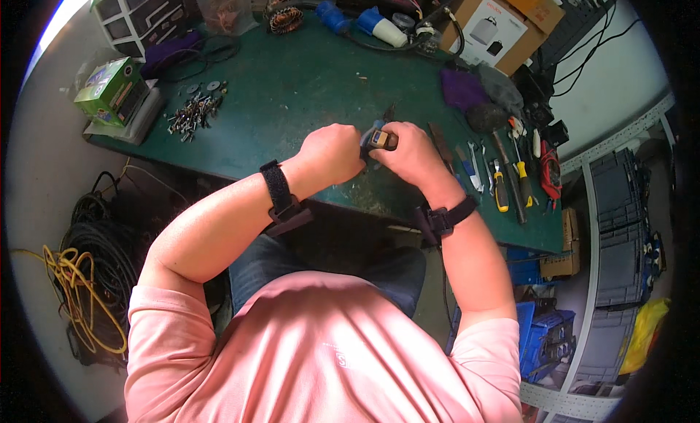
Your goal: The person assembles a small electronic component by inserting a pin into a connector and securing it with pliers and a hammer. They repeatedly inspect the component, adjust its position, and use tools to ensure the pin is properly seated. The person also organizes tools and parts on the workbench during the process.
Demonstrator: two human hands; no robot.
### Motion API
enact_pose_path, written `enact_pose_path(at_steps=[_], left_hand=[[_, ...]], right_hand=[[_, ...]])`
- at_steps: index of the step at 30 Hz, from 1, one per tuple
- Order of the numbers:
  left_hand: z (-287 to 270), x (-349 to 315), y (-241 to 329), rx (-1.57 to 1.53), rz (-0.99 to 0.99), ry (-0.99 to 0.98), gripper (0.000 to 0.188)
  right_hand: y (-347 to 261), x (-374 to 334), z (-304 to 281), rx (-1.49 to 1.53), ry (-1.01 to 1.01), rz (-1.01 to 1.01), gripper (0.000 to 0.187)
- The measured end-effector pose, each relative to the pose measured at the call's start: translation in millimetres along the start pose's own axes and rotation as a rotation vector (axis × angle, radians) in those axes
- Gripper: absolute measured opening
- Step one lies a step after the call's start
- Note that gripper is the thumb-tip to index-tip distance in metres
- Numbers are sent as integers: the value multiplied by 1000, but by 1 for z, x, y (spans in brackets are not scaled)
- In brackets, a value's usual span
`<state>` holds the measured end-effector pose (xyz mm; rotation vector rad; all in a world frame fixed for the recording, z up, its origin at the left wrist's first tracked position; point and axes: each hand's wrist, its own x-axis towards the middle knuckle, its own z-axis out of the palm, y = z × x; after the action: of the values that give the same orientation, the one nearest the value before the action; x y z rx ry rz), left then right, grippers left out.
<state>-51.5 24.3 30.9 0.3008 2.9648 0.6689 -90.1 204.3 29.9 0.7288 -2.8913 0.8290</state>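
Note:
Over the front part of the green workbench (pixel 270 80), my two hands are close together. My left hand (pixel 332 153) is closed in a fist, its fingers turned under and hidden. My right hand (pixel 410 157) pinches a small brown block-shaped piece (pixel 380 138) with a tan face between thumb and fingers. Just beyond the fingers, between the hands, shows a blue tool (pixel 378 124) with a dark pointed tip, perhaps pliers. Which hand grips the blue tool cannot be made out.
A pile of screws (pixel 193 115) lies left, near a green box (pixel 111 91). On the right are a hammer (pixel 510 168), a yellow-handled screwdriver (pixel 500 186) and other hand tools. Blue plug connectors (pixel 375 25) and a cardboard box (pixel 503 25) stand at the back.

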Motion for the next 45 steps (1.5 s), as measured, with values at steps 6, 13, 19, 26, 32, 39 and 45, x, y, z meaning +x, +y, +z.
enact_pose_path(at_steps=[6,13,19,26,32,39,45], left_hand=[[-3,2,-4,-20,-9,6,23],[-3,2,-3,-34,-20,29,25],[-4,-9,14,-4,-4,102,56],[3,-9,20,107,-1,65,69],[2,-8,13,44,-5,87,54],[6,-9,17,60,-19,116,45],[14,-3,10,-34,1,167,44]], right_hand=[[2,-4,-3,30,20,-36,40],[0,0,0,-30,54,-53,36],[18,4,-11,377,23,103,34],[16,9,-6,340,-97,42,33],[14,6,0,225,-51,9,36],[17,5,4,186,-65,5,35],[10,4,3,116,-28,15,36]])
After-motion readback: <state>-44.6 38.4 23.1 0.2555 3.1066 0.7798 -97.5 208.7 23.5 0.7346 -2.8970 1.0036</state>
